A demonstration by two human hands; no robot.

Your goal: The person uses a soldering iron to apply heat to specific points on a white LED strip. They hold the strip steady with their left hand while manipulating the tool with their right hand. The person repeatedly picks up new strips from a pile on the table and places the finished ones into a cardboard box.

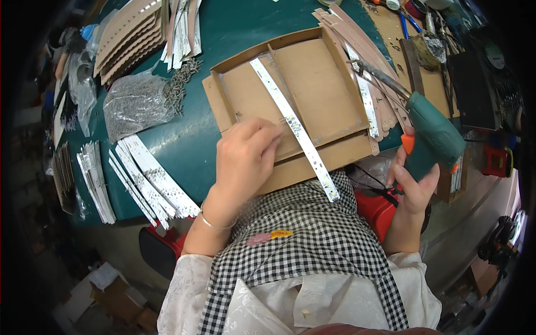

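A narrow white LED strip board (296,127) lies slantwise across a shallow cardboard tray (312,142), its lower end reaching over the tray's front edge. My left hand (245,153) is closed in a pinch beside the middle of the board. Thin wire-like ends show near its fingertips, but what it holds is too small to make out. Held in my right hand (416,190) is a green soldering gun (435,131) with an orange trigger. Its metal tip points up and left, over a second white strip board (365,95) along the tray's right side.
Left of the tray are a bag of small metal parts (137,103), a loose heap of wire-legged parts (181,84) and stacks of white strip boards (153,178). Brown boards (131,36) stand behind. More pinkish-brown strips (385,111) and tools lie at the right.
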